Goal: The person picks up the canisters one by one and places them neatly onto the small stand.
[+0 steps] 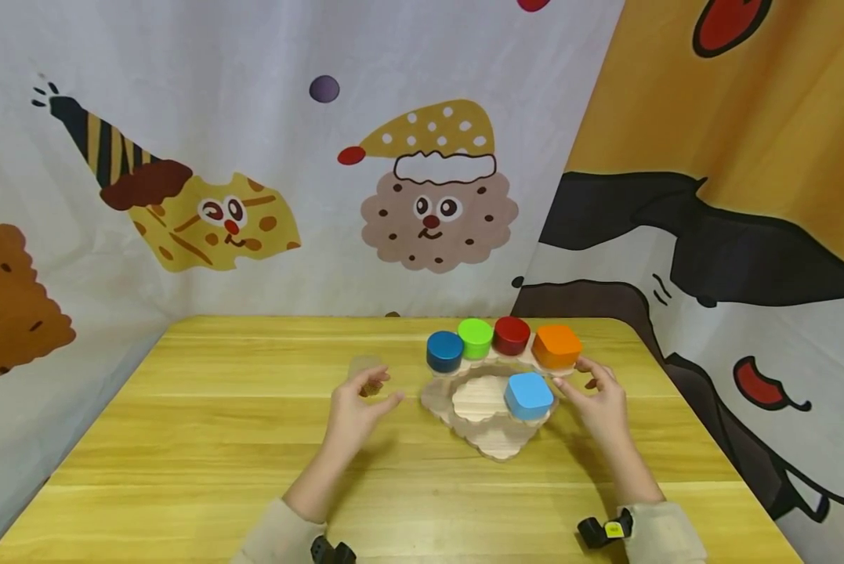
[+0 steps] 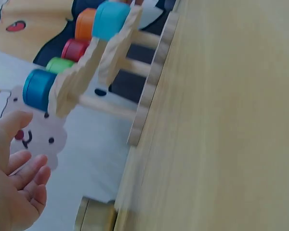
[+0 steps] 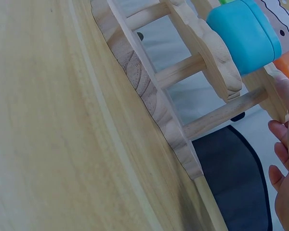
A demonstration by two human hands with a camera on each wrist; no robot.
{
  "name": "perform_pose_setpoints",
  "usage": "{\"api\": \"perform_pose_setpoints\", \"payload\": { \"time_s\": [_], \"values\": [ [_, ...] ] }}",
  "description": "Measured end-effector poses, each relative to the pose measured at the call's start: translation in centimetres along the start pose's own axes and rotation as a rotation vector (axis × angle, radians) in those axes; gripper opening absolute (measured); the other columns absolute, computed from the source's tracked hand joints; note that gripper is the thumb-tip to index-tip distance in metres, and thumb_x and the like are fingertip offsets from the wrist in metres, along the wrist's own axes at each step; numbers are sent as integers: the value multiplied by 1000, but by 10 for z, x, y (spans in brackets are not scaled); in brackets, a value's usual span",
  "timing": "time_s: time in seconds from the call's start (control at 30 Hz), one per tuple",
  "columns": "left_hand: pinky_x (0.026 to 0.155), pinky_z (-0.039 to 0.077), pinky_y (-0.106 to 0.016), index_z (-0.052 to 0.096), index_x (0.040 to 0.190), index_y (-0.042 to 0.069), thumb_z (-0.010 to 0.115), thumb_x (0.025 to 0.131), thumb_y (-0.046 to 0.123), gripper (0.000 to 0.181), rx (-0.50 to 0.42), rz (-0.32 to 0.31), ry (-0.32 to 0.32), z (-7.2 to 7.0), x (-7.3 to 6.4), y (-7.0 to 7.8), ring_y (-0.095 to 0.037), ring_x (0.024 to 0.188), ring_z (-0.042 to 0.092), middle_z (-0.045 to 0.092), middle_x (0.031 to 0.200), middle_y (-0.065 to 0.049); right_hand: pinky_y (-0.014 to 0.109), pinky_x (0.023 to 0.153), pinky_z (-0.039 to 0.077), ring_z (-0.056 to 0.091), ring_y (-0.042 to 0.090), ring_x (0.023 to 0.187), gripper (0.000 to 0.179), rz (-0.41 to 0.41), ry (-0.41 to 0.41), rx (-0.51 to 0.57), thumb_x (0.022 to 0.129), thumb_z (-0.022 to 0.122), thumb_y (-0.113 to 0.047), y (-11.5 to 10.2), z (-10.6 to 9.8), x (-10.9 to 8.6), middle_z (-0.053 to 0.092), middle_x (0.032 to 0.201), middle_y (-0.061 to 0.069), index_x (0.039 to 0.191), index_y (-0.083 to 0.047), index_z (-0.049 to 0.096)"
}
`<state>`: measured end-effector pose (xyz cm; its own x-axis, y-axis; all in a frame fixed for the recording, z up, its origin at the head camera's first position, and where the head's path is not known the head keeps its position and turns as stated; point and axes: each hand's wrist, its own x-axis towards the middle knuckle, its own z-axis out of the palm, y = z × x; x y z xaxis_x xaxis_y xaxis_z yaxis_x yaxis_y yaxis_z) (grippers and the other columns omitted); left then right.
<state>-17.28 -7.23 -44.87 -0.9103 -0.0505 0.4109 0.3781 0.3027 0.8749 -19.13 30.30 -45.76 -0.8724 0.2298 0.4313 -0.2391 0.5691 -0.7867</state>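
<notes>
A tiered wooden stand (image 1: 499, 442) with scalloped edges and dowel posts is on the table. Its upper tier carries a dark blue round block (image 1: 445, 352), a green one (image 1: 475, 338), a red one (image 1: 511, 335) and an orange rounded-square block (image 1: 557, 346). A light blue rounded-square block (image 1: 529, 395) sits on the lower tier's right side. My right hand (image 1: 600, 401) pinches the upper tier's right end beside the orange block, thumb in front. Left of the stand, my left hand (image 1: 356, 407) holds nothing, its thumb and fingers spread apart.
Behind the left hand stands a small beige object (image 1: 365, 363), partly hidden; the left wrist view shows it as a brownish block shape (image 2: 95, 214). The wooden table (image 1: 217, 439) ends at a cartoon-printed curtain (image 1: 252, 78). Dark wrist cameras sit at both cuffs.
</notes>
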Motion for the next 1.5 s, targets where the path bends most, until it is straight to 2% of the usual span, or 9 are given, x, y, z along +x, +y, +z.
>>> {"api": "perform_pose_setpoints", "payload": {
  "time_s": [0.17,0.27,0.43,0.73,0.9,1.03,1.27,1.5],
  "values": [
    [79,43,-50,66,114,-1,83,74,10,45,32,-4,60,-11,7,-9,-31,93,57,66,101,-13,32,75,33,43,33,92,49,16,-7,-7,82,78,-17,-1,-1,-1,53,109,16,121,6,59],
    [80,41,-52,64,117,-2,84,74,13,49,56,-28,84,-16,10,-15,-34,97,54,64,106,-17,31,74,33,43,33,91,48,15,-4,-10,82,78,-16,-1,-1,-1,53,109,16,121,6,59],
    [87,40,-52,62,121,-2,84,74,13,54,82,-83,91,-24,14,-22,-31,104,50,61,115,-17,31,75,33,44,33,93,49,2,-1,-9,82,78,-16,-1,-2,-1,55,110,15,121,6,59],
    [101,36,-51,52,133,-2,84,75,21,70,113,-182,34,-30,19,-38,-34,121,43,50,133,-18,30,76,33,43,30,95,50,13,-9,1,82,78,-18,-1,-2,0,54,111,14,122,5,59],
    [103,32,-55,46,139,2,83,76,24,76,115,-258,-12,-29,20,-47,-35,128,39,44,139,-18,30,76,33,42,22,91,49,16,-9,-10,82,78,-18,-1,-2,-1,54,110,17,122,5,59],
    [103,31,-56,43,141,2,82,77,24,78,98,-281,-30,-27,22,-53,-36,129,37,43,140,-18,31,76,34,41,18,90,49,19,-8,-12,82,78,-18,0,-2,-1,54,111,18,122,3,60],
    [103,32,-55,41,143,3,83,76,21,81,74,-301,-45,-24,27,-60,-34,127,39,45,139,-18,31,76,33,41,18,91,50,21,-13,-5,82,78,-19,0,-1,-1,54,111,17,122,3,60],
    [102,35,-54,38,144,2,83,75,19,84,47,-310,-67,-23,31,-70,-39,124,42,45,137,-21,32,76,33,41,19,90,50,16,-16,-10,82,78,-19,0,0,0,54,111,17,123,3,60]
  ]
}}
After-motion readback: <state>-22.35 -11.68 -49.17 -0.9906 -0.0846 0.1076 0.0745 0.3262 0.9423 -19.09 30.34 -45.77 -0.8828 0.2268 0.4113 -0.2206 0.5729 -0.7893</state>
